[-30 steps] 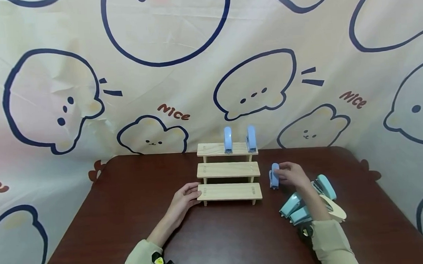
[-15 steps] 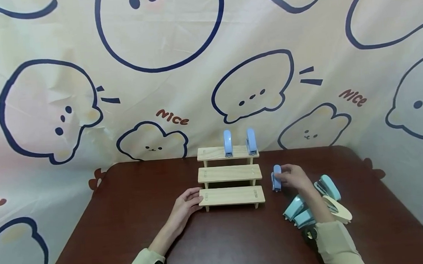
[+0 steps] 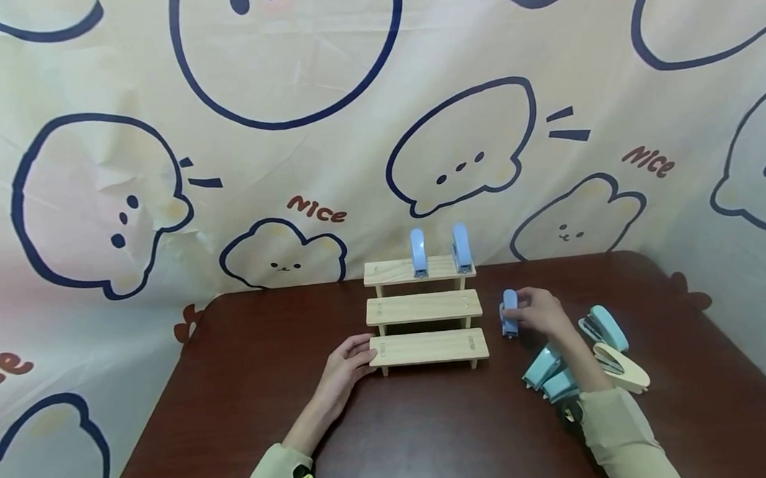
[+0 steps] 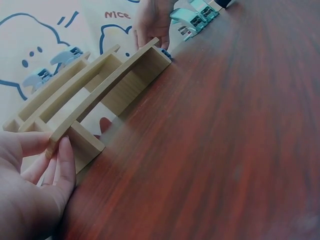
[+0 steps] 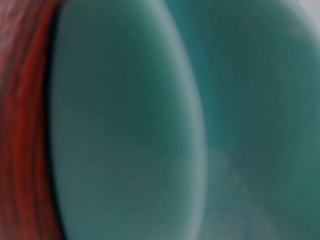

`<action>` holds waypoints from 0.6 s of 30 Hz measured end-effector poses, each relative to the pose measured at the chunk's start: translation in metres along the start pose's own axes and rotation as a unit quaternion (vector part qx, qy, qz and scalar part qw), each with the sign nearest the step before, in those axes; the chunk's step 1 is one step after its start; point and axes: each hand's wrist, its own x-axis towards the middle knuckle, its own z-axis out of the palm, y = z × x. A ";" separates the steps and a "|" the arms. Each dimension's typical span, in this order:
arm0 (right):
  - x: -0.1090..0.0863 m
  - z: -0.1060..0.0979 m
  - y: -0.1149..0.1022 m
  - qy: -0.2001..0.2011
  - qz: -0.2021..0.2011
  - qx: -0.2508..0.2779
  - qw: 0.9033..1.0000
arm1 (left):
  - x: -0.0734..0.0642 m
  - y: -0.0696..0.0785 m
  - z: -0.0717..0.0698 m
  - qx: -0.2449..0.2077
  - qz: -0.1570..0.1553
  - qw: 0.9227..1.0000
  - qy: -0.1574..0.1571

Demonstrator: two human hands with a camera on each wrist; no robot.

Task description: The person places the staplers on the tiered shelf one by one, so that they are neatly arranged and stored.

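Observation:
A three-tier wooden display stand (image 3: pixel 428 346) stands at the middle of the table. My left hand (image 3: pixel 346 371) pinches the left end of its lowest shelf between thumb and fingers, plain in the left wrist view, where the hand (image 4: pixel 35 185) is at lower left. Two blue staplers (image 3: pixel 419 253) sit on the top shelf, at its middle and right end. To the right of the stand, my right hand (image 3: pixel 543 311) grips another blue stapler (image 3: pixel 509 313) by its right side, close over the table. Blurred teal staplers (image 5: pixel 120 130) fill the right wrist view.
Under and beside my right forearm lie several more staplers: two teal ones (image 3: pixel 544 366) side by side, another teal one (image 3: pixel 607 328) farther right, and a cream one (image 3: pixel 622 368). A printed cloth (image 3: pixel 327 162) hangs behind the dark brown table (image 3: pixel 266 360).
The head view has shifted slightly. Both hands keep their holds, and the blue stapler in my right hand stays about the same distance from the stand.

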 end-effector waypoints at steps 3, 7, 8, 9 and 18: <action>0.000 0.001 -0.001 0.005 -0.007 -0.021 1.000 | -0.001 -0.001 0.001 -0.006 -0.006 1.000 0.010; 0.001 0.004 -0.003 0.016 -0.013 -0.045 0.999 | -0.002 -0.003 0.001 -0.010 -0.004 1.000 0.012; 0.001 0.004 -0.003 0.019 -0.015 -0.052 0.998 | -0.002 -0.003 0.001 -0.013 -0.004 1.000 0.012; 0.001 0.004 -0.003 0.024 -0.019 -0.060 0.998 | -0.001 -0.003 0.001 -0.013 -0.003 1.000 0.011; -0.002 0.000 -0.006 0.064 -0.043 -0.089 0.993 | 0.000 -0.002 0.000 -0.009 0.000 1.000 0.001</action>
